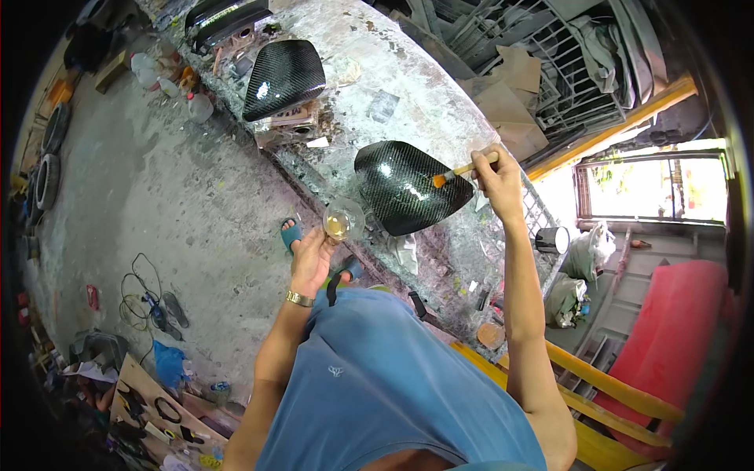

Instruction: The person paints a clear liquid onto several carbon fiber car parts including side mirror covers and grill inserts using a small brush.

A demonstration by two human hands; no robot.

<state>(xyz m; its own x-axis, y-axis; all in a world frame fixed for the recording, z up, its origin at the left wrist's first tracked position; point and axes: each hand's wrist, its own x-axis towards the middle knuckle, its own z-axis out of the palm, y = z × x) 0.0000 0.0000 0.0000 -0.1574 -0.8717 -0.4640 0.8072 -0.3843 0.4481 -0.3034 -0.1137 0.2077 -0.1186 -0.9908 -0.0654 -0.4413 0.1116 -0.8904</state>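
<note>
My right hand pinches the wooden handle of a paintbrush. Its orange bristles rest on, or just over, the right part of a glossy black carbon-fibre weave panel. In my left hand is a clear plastic cup with a little yellowish liquid at the bottom, held at the near side of the bench, left of the panel. A second curved carbon-weave panel sits propped on a small box farther back.
The panel lies over a stained, paint-spattered workbench. Another black part stands at its far end. A metal can is at the right, near yellow rails. Cardboard and metal racks pile up beyond. A cable lies on the floor.
</note>
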